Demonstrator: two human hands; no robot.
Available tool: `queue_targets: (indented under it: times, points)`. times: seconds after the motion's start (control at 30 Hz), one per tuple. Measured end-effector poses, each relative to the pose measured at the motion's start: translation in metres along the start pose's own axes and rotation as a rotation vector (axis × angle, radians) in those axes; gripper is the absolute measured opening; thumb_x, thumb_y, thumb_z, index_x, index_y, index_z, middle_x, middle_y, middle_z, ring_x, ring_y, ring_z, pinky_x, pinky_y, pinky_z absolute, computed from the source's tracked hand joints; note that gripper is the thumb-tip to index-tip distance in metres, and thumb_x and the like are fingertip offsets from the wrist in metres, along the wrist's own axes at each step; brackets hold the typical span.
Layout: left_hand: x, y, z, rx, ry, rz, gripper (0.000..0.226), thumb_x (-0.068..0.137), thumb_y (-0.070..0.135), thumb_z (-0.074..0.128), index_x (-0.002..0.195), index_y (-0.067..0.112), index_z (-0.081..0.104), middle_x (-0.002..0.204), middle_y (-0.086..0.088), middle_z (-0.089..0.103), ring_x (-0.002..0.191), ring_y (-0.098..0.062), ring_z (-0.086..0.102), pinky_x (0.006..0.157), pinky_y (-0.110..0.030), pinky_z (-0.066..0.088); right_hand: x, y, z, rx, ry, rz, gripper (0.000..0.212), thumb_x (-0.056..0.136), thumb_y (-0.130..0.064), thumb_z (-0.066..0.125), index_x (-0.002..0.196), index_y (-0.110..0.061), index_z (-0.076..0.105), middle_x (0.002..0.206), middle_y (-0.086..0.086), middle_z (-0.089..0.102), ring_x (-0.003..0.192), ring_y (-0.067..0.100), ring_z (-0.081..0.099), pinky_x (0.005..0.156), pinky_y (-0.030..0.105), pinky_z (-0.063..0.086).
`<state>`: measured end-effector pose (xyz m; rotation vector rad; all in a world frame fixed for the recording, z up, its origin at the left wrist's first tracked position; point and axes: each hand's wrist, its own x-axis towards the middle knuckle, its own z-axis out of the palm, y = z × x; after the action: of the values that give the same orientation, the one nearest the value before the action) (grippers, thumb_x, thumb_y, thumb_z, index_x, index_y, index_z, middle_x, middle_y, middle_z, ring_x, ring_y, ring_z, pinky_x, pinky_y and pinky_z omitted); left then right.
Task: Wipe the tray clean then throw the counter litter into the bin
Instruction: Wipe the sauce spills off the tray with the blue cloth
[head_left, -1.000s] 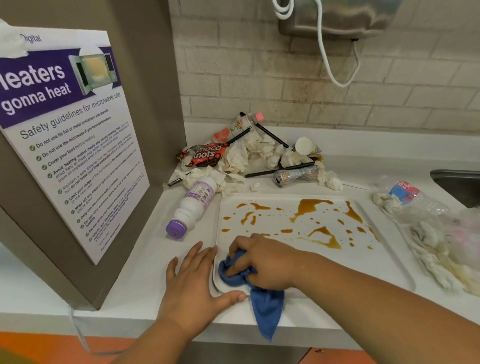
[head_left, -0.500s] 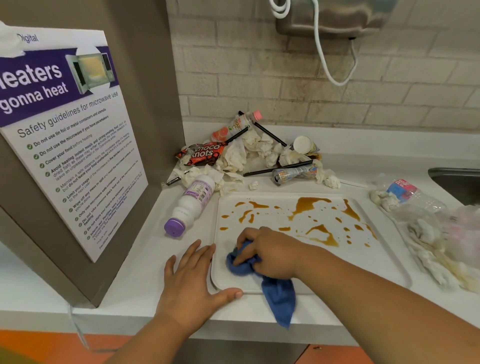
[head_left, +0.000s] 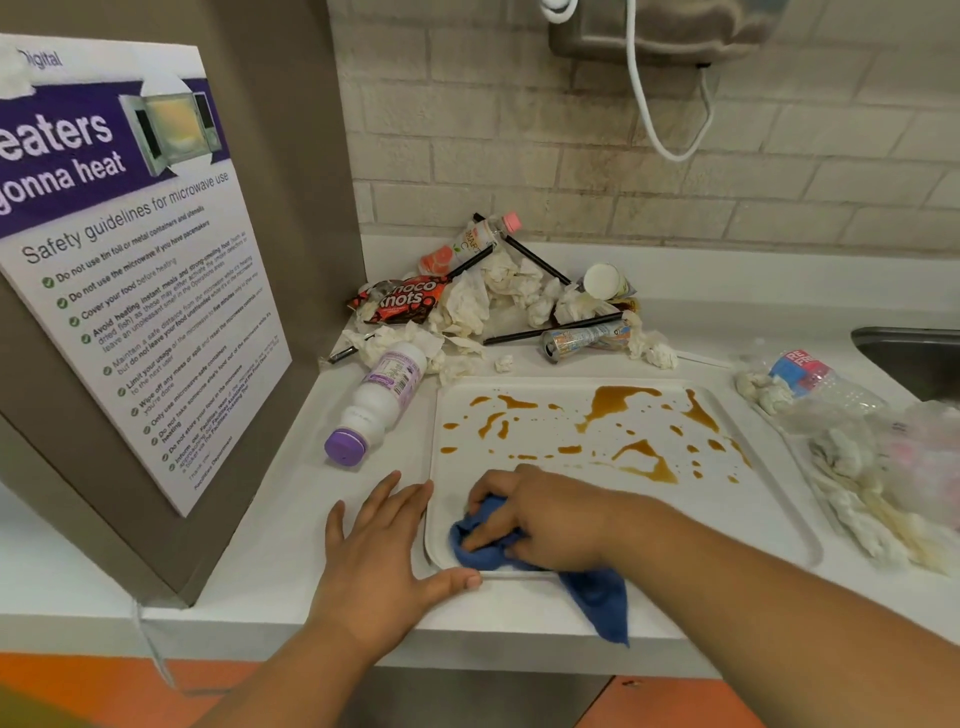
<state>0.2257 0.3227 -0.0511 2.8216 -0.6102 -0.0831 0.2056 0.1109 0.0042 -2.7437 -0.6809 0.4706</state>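
A white tray (head_left: 769, 519) lies on the counter, spattered with brown sauce (head_left: 618, 405) across its far half. My right hand (head_left: 545, 519) grips a bunched blue cloth (head_left: 488, 551) on the tray's near left corner; a tail of the cloth hangs over the counter edge. My left hand (head_left: 379, 561) rests flat on the counter, thumb against the tray's near left rim. Behind the tray is a litter pile: crumpled tissues (head_left: 498, 296), a snack wrapper (head_left: 400, 304), black straws, a crushed can (head_left: 582, 340) and small bottles.
A white bottle with a purple cap (head_left: 376, 400) lies left of the tray. A crushed plastic bottle (head_left: 810, 379) and soiled tissues (head_left: 872, 499) lie at the right. A sink (head_left: 914, 353) is at the far right. A microwave poster (head_left: 119, 249) stands at left.
My right hand has shifted the blue cloth a little along the tray's near left corner. My left hand stays at the tray's corner. The sauce stains look unchanged.
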Motion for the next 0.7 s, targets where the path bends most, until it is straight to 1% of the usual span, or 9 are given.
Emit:
queue_targets:
  times: [0.1, 0.17, 0.23, 0.27, 0.37, 0.43, 0.53, 0.6, 0.7]
  points:
    - [-0.001, 0.001, -0.001, 0.004, 0.001, -0.006, 0.119, 0.045, 0.1, 0.005, 0.147, 0.039, 0.013, 0.155, 0.019, 0.014, 0.144, -0.003, -0.004, 0.116, -0.048, -0.002, -0.005, -0.009, 0.007, -0.026, 0.041, -0.021, 0.036, 0.095, -0.021, 0.05, 0.126, -0.038, 0.058, 0.142, -0.014, 0.032, 0.113, 0.018, 0.034, 0.099, 0.03, 0.032]
    - [-0.002, 0.001, -0.002, -0.005, -0.003, -0.01, 0.116, 0.048, 0.099, 0.009, 0.147, 0.039, 0.013, 0.155, 0.02, 0.014, 0.144, -0.003, -0.004, 0.116, -0.049, -0.002, -0.021, 0.003, 0.004, -0.003, 0.051, -0.005, 0.035, 0.094, -0.018, 0.053, 0.123, -0.036, 0.061, 0.141, -0.013, 0.034, 0.117, 0.015, 0.035, 0.1, 0.024, 0.031]
    - [-0.002, 0.002, -0.003, -0.007, -0.008, -0.018, 0.112, 0.051, 0.097, 0.015, 0.146, 0.039, 0.012, 0.155, 0.019, 0.014, 0.145, -0.004, -0.004, 0.116, -0.049, -0.003, -0.039, 0.022, 0.001, 0.039, 0.04, 0.06, 0.034, 0.09, -0.014, 0.056, 0.119, -0.03, 0.067, 0.139, -0.012, 0.038, 0.12, 0.013, 0.04, 0.098, 0.018, 0.033]
    - [-0.002, 0.002, -0.003, -0.003, -0.01, -0.021, 0.111, 0.052, 0.097, 0.016, 0.147, 0.039, 0.011, 0.155, 0.019, 0.013, 0.145, -0.004, -0.003, 0.116, -0.049, -0.003, -0.046, 0.03, 0.001, 0.054, 0.046, 0.095, 0.034, 0.089, -0.012, 0.057, 0.117, -0.029, 0.068, 0.137, -0.011, 0.04, 0.12, 0.013, 0.042, 0.096, 0.017, 0.035]
    - [-0.002, 0.003, -0.003, 0.024, -0.017, -0.014, 0.107, 0.056, 0.095, 0.016, 0.147, 0.039, 0.008, 0.156, 0.019, 0.01, 0.145, -0.005, -0.005, 0.116, -0.049, -0.005, -0.041, 0.029, 0.004, 0.033, 0.092, 0.101, 0.035, 0.088, -0.013, 0.057, 0.117, -0.03, 0.068, 0.136, -0.009, 0.041, 0.118, 0.016, 0.044, 0.097, 0.023, 0.037]
    - [-0.003, 0.003, -0.002, 0.035, 0.0, 0.008, 0.109, 0.055, 0.096, 0.003, 0.147, 0.039, 0.008, 0.156, 0.019, 0.01, 0.144, -0.003, -0.006, 0.116, -0.048, -0.004, -0.021, 0.009, 0.009, 0.015, 0.123, 0.055, 0.033, 0.092, -0.023, 0.055, 0.121, -0.035, 0.064, 0.138, -0.008, 0.038, 0.117, 0.019, 0.039, 0.1, 0.029, 0.035]
    - [-0.004, 0.004, -0.002, 0.012, 0.025, 0.018, 0.11, 0.055, 0.09, -0.018, 0.148, 0.039, 0.011, 0.156, 0.02, 0.011, 0.143, -0.001, -0.009, 0.117, -0.049, -0.003, 0.0, -0.015, 0.016, 0.034, 0.141, 0.031, 0.031, 0.094, -0.039, 0.048, 0.123, -0.043, 0.058, 0.139, -0.01, 0.035, 0.112, 0.02, 0.035, 0.099, 0.036, 0.035]
    - [-0.003, 0.005, -0.004, 0.023, 0.022, 0.009, 0.11, 0.054, 0.088, -0.021, 0.147, 0.039, 0.01, 0.156, 0.019, 0.01, 0.144, -0.002, -0.008, 0.116, -0.05, -0.004, -0.002, -0.005, 0.015, 0.033, 0.157, 0.063, 0.033, 0.094, -0.035, 0.05, 0.125, -0.045, 0.056, 0.14, -0.011, 0.034, 0.116, 0.02, 0.035, 0.101, 0.036, 0.034]
    - [-0.002, 0.005, -0.004, 0.036, -0.006, -0.013, 0.109, 0.052, 0.091, -0.015, 0.147, 0.041, 0.005, 0.156, 0.019, 0.007, 0.145, -0.004, -0.007, 0.115, -0.051, -0.006, -0.005, 0.027, 0.01, 0.007, 0.236, 0.235, 0.037, 0.093, -0.029, 0.05, 0.128, -0.043, 0.053, 0.141, -0.01, 0.034, 0.117, 0.02, 0.036, 0.103, 0.032, 0.035]
